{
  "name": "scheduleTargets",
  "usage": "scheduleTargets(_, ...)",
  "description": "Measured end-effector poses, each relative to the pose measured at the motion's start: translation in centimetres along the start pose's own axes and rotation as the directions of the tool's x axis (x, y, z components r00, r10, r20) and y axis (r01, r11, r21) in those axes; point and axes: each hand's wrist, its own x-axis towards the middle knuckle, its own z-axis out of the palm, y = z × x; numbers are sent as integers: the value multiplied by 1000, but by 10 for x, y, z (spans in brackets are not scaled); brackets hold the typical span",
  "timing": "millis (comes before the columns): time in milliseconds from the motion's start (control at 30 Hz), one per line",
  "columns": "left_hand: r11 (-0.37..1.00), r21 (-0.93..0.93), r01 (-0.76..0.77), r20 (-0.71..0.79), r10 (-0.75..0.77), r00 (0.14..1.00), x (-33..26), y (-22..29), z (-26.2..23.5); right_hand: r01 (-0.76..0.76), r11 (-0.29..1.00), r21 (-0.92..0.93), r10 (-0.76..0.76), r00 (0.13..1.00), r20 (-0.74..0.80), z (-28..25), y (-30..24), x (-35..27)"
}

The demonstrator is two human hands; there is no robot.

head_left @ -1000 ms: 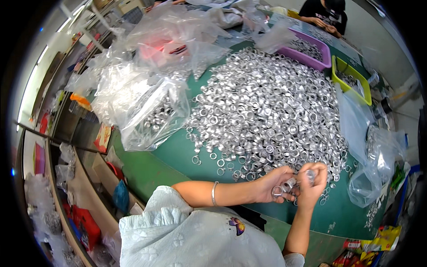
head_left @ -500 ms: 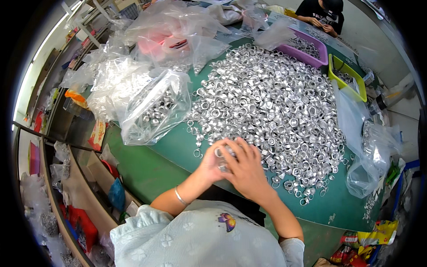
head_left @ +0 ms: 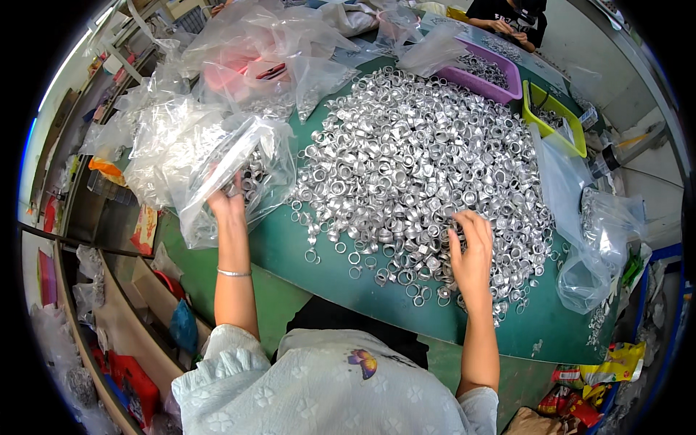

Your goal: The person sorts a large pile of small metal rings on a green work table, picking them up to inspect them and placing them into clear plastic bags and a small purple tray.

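Note:
A broad heap of silver metal rings (head_left: 406,152) covers the middle of the green table (head_left: 319,283). My left hand (head_left: 228,194) reaches into a clear plastic bag (head_left: 272,170) at the left, which has more rings in it. Plastic covers its fingertips, so I cannot make out what they hold. At the right front part of the heap, my right hand (head_left: 474,250) rests over the rings with thumb and fingers apart and fingertips down among them. I see no ring held between them.
Behind the heap stand a purple basket (head_left: 516,85) and a yellow-green basket (head_left: 527,109), both with metal pieces. Large plastic bags (head_left: 156,145) pile up at the left; another clear bag (head_left: 591,279) lies at the right edge. Across the table, a person (head_left: 511,25) handles something small.
My hands were together over the table's front edge around some rings and have parted. The left has gone into the bag, the right to the heap. More rings lie at the heap's front.

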Motion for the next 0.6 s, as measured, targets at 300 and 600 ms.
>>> scheduleTargets(300, 805, 376, -459, 278, 375, 884, -2, -24, -16, 58, 980, -191, -57, 998, 12, 20, 15, 19)
scheduleTargets(600, 385, 443, -810, 889, -71, 452, -155, -69, 46, -435, 590, 680, 547, 835, 58, 9, 20, 9)
